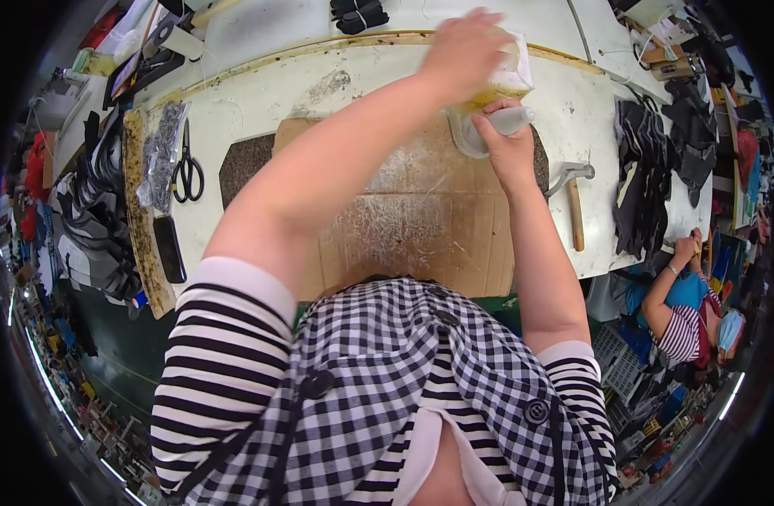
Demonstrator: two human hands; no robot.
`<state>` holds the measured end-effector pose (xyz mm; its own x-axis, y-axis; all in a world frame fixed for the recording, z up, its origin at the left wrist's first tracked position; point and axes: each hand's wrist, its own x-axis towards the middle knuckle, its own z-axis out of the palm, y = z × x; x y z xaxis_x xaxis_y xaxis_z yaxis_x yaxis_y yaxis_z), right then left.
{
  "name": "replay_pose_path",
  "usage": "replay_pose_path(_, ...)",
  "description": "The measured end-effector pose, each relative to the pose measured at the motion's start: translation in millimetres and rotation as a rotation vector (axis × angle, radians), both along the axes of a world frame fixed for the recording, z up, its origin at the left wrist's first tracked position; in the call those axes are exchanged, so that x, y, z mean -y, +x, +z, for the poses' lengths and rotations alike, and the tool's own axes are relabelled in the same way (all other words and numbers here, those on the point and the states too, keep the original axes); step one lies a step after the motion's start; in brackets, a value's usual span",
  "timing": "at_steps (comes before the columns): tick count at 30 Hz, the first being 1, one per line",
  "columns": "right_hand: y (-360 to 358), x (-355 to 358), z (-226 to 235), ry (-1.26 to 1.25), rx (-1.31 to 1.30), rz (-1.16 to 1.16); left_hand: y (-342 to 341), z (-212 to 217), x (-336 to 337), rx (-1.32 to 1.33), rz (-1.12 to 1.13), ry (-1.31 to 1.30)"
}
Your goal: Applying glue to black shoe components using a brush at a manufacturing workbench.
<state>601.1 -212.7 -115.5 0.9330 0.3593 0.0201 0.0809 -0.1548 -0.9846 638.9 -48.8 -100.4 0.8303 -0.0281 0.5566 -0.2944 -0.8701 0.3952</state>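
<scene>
My right hand (507, 152) is closed around a whitish plastic piece with a rounded, tapering end (512, 121); it may be the neck or handle of a container, but its kind is unclear. A pale rim (469, 139) shows just left of that hand. Beyond it stands a white, box-like container (515, 69) with yellow staining on its lower side. My left arm stretches across the table, and my left hand (471, 55) is over the container's left part. Motion smears its fingers, so whether they hold anything is hidden.
Worn cardboard (404, 228) covers the table's near middle. A hammer (576, 211) lies at right beside dark cut pieces (640, 177). Scissors (188, 173), a clear bag (161, 156) and a phone (169, 249) lie at left. Another person (686, 308) works at the far right.
</scene>
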Motion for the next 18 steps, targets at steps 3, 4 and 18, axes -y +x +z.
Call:
replay_pose_path(3, -2, 0, 1, 0.042, -0.002, -0.004, 22, -1, 32, -0.231, -0.077, 0.169)
replay_pose_path(4, -2, 0, 2, 0.045, -0.013, -0.011, 26, -2, 36, -0.150, -0.046, 0.155)
replay_pose_path(18, -45, 75, 47, 0.951, -0.213, -0.245, 24, -11, 44, -0.355, 0.085, 0.261)
